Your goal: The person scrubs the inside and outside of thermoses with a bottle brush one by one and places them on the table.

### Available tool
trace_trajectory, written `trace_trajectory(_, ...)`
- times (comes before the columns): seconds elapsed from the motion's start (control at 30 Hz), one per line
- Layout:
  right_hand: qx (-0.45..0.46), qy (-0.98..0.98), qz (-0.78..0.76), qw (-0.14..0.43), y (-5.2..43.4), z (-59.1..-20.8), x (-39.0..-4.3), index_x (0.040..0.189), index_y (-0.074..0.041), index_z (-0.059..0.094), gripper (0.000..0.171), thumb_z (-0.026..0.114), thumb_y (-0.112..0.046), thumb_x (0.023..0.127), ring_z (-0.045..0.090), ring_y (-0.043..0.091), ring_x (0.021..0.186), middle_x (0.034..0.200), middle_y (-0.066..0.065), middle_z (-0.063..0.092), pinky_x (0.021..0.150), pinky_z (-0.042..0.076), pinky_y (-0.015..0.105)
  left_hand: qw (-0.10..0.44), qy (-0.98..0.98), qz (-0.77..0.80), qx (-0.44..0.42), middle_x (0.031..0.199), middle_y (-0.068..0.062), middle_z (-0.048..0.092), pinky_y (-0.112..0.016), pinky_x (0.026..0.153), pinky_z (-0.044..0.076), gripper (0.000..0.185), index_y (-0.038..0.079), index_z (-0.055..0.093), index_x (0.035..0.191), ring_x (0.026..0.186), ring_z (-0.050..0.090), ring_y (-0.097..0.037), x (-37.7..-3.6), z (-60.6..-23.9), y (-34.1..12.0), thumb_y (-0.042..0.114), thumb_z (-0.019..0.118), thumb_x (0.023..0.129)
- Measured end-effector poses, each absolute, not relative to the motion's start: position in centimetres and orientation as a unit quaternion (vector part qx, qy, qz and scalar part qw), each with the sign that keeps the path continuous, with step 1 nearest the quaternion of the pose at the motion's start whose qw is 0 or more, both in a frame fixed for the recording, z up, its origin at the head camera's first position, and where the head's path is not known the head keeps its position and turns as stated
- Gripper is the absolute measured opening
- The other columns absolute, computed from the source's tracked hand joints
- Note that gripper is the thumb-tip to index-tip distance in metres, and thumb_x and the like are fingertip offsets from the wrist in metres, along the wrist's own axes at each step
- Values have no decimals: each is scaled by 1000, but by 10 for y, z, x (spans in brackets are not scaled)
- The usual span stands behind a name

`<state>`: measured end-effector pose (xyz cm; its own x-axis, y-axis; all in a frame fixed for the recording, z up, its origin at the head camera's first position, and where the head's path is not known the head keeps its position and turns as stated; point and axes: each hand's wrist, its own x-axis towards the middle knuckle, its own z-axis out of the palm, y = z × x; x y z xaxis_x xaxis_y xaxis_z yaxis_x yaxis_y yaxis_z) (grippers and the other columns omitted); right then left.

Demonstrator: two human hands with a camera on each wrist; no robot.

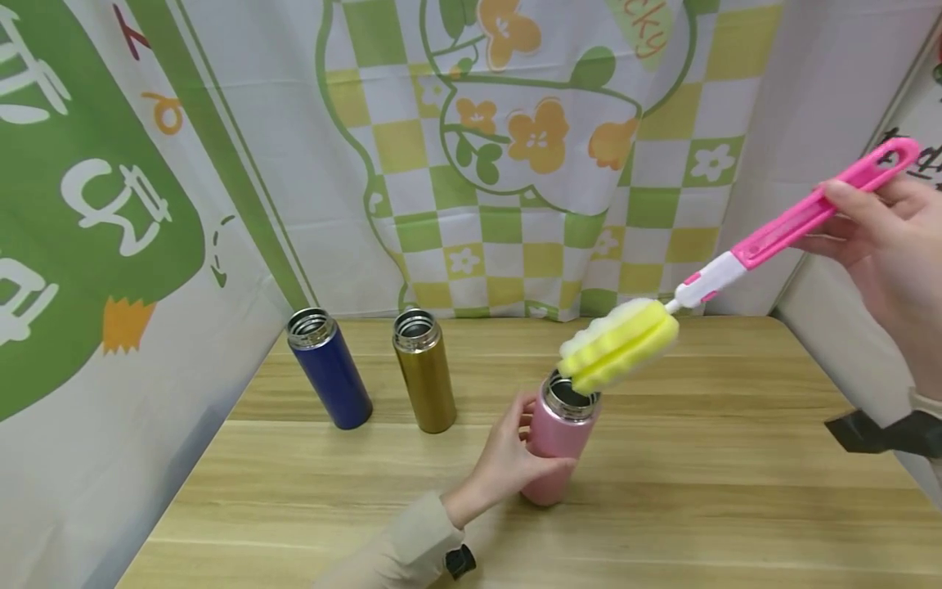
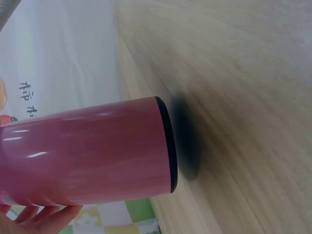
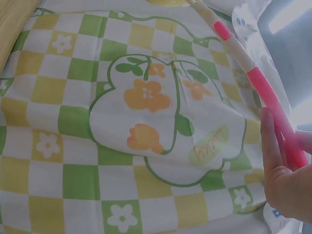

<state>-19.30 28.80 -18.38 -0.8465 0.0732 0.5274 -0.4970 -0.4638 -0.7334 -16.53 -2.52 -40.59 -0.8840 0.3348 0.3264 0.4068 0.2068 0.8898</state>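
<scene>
My left hand (image 1: 508, 466) wraps its grip around the pink bottle (image 1: 557, 446), upright on the tabletop (image 1: 736, 491). My right hand (image 1: 883, 245) pinches the pink handle of a sponge brush (image 1: 621, 343), whose yellow head hovers tilted just above the bottle's open mouth. I judge insertion is the step underway; next, the head needs straightening and lowering inside.

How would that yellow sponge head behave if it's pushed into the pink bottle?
The yellow sponge head looks soft and wider than the pink bottle's mouth, so it would probably squash. The bottle is tall and narrow, so it might tip without the left hand gripping it.
</scene>
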Motion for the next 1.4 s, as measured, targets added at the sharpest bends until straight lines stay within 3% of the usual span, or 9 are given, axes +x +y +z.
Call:
trace_trajectory(0.33,259,-568,768,144,247,-159,-187,89,16,52,11,54,11,80,64,27,71,78,21,60,65,50,35,27,-774,-590,-227,109,-8,51,-29,79,46,75,9,38,121,96,52,-21,-162,-413,-30,17,81,60)
trace_trajectory(0.87,332,-820,438,156,179,-120,-175,90,4,54,14,57,-8,85,65,19,67,79,12,64,60,51,28,6,-780,-590,-210,113,-13,50,-34,82,45,69,1,35,117,101,51,-27,-144,-386,-38,4,78,63)
trace_trajectory(1.2,365,-825,418,107,154,-125,-180,92,4,52,16,56,-10,86,64,20,68,80,12,63,61,52,29,-1,-776,-594,-214,113,-14,49,-34,82,45,71,1,33,118,102,50,-27,-145,-388,-38,4,78,63)
trace_trajectory(1.4,378,-824,409,107,147,-130,-177,91,8,52,16,55,-8,86,63,18,68,80,15,62,62,52,28,0,-781,-587,-214,113,-14,48,-35,82,45,71,0,33,118,101,50,-27,-145,-388,-39,5,78,63)
